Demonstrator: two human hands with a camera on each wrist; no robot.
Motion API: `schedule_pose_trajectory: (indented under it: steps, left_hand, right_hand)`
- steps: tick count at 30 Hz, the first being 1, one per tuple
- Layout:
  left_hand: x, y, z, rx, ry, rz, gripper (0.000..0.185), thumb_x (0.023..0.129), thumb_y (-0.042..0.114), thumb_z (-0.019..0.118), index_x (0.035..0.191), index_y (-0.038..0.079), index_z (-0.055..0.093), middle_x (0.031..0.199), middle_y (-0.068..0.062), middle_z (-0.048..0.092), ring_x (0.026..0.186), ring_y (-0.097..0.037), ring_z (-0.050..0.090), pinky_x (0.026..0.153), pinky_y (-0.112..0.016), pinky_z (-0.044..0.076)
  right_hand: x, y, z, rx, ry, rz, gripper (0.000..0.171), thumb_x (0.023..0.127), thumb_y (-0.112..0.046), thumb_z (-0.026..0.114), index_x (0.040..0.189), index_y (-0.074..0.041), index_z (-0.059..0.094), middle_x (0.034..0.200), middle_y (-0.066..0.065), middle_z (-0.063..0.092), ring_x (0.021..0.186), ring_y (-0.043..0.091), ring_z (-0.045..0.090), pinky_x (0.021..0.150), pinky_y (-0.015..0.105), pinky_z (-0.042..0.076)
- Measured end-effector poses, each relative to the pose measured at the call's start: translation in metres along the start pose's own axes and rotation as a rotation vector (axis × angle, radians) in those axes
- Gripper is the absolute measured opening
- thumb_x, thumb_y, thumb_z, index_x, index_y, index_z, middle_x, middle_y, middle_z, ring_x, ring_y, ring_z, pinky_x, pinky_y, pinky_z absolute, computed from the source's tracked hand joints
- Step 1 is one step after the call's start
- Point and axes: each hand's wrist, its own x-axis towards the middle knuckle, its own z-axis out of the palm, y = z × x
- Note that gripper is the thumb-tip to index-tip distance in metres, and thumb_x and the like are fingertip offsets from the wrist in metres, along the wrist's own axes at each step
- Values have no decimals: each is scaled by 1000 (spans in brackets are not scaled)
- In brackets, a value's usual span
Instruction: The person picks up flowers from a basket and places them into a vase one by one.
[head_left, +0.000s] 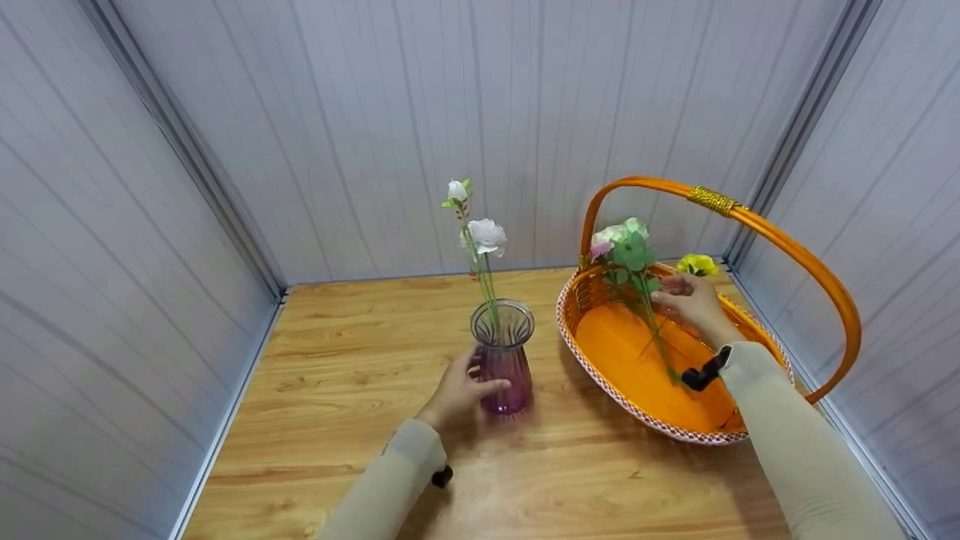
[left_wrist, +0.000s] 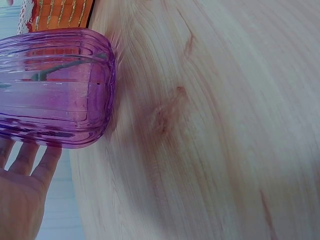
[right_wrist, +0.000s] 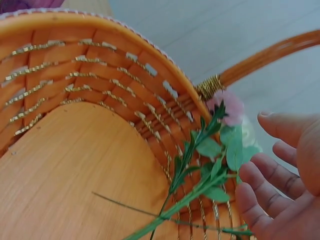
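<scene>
A clear glass vase [head_left: 508,379], tinted purple toward its base, stands upright on the wooden table. White artificial flowers [head_left: 486,236] rise out of its mouth on thin green stems. My left hand [head_left: 456,390] holds the vase from the left, thumb across its front and fingers along its side. Over the orange basket [head_left: 592,375], my right hand [head_left: 696,306] is beside artificial flowers with green leaves [head_left: 634,253], white heads and a pink one. In the right wrist view the thumb and fingers [right_wrist: 272,175] are spread apart near the leaves.
The basket's tall arched handle [head_left: 817,277] rises over its right side. A yellow flower [head_left: 697,264] shows at the basket's far rim, behind my right hand. Pale panel walls [head_left: 375,150] enclose the table [head_left: 337,390] at the back and both sides.
</scene>
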Motion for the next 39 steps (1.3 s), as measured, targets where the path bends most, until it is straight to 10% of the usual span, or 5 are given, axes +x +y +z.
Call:
schedule_pose_trajectory:
  steps: [39]
  left_hand:
    - [-2,2,1,-8,3,-9,89,88,29,92,164,21,45,157,-17,54,145,-43,56,120,-57,52]
  right_hand:
    - [19,68,-1,75,152,150,64,102,-11,75,154,11,44,126,12,63,94,9,69,93,30,66]
